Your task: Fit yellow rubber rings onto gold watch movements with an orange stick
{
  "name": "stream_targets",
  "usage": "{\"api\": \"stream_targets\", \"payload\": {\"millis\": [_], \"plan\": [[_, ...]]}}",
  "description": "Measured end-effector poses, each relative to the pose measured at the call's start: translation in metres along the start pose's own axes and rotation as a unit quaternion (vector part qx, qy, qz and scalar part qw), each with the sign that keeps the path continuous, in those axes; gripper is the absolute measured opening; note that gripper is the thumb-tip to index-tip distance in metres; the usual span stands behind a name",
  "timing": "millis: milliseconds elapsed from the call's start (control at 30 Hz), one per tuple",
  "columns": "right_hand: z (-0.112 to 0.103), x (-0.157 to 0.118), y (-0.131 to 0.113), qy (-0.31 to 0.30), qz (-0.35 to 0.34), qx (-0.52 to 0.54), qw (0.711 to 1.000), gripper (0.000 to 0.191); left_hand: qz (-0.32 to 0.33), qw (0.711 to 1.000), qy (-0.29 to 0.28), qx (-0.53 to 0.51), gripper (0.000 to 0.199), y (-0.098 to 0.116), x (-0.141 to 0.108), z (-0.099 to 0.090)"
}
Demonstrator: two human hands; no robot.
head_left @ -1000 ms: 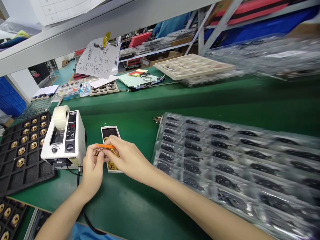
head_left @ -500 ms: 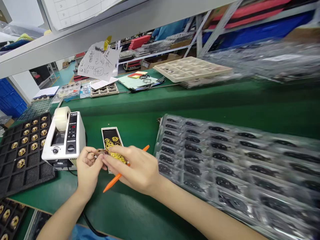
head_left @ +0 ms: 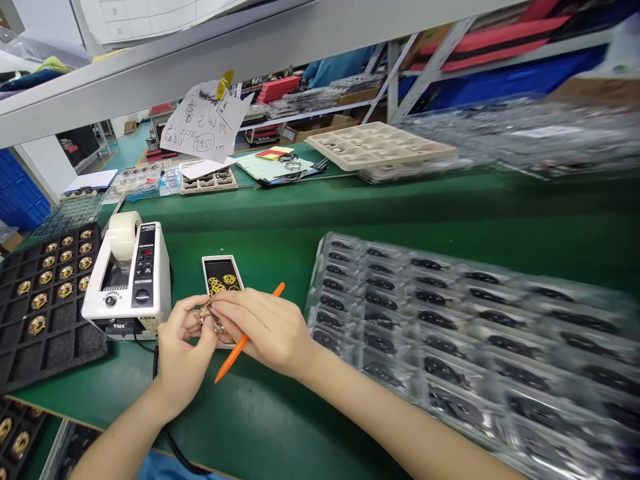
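Between my two hands is a small metallic part point(head_left: 215, 321), partly covered by fingers. My left hand point(head_left: 187, 347) grips it from the left with thumb and fingers. The fingertips of my right hand point(head_left: 267, 330) pinch at its upper side, and an orange pen-like tool point(head_left: 233, 360) is tucked in that same hand, its tip toward the lower left. Just behind my hands, a white-rimmed box point(head_left: 204, 267) holds yellow ring-shaped pieces point(head_left: 217, 285); its near part is hidden by my hands.
A white tape dispenser point(head_left: 155, 267) stands left of my hands. Beyond it lies a black compartment tray point(head_left: 60, 333) with gold round parts. Clear plastic trays point(head_left: 313, 293) with dark pieces fill the right side. A beige tray point(head_left: 380, 157) sits on the rear ledge.
The yellow piece that showed under my right fingers is no longer visible there; the metallic part now shows more between my hands. My right hand and the orange tool have shifted slightly left.
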State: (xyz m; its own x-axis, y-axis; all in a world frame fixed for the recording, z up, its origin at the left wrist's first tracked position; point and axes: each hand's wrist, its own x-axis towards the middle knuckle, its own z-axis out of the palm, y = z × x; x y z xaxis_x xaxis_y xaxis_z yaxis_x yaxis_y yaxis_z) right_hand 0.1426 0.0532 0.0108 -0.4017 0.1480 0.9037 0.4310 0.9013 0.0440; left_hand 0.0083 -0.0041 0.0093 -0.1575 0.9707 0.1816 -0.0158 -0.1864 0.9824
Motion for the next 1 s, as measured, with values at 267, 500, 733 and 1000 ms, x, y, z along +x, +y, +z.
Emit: {"api": "stream_targets", "payload": {"millis": [267, 500, 733, 1000], "plan": [[-0.0019, -0.0003, 0.0018, -0.006, -0.022, -0.006, 1.0, 0.009, 0.042, 0.998, -0.002, 0.057, 0.018, -0.003, 0.0, -0.0024], [0.0019, -0.0041, -0.005, 0.023, -0.001, -0.042, 0.999, 0.01, 0.061, 0.995, -0.005, 0.074, 0.019, -0.0051, -0.0006, -0.0024], [0.0005, -0.0019, -0.0066, 0.027, 0.011, -0.038, 0.999, 0.009, 0.073, 0.995, 0.001, 0.062, 0.017, -0.0005, -0.0005, -0.001], [0.0005, -0.0015, -0.005, 0.02, 0.008, -0.023, 0.999, 0.009, 0.041, 0.998, 0.005, 0.039, 0.016, -0.0023, -0.0007, -0.0007]]}}
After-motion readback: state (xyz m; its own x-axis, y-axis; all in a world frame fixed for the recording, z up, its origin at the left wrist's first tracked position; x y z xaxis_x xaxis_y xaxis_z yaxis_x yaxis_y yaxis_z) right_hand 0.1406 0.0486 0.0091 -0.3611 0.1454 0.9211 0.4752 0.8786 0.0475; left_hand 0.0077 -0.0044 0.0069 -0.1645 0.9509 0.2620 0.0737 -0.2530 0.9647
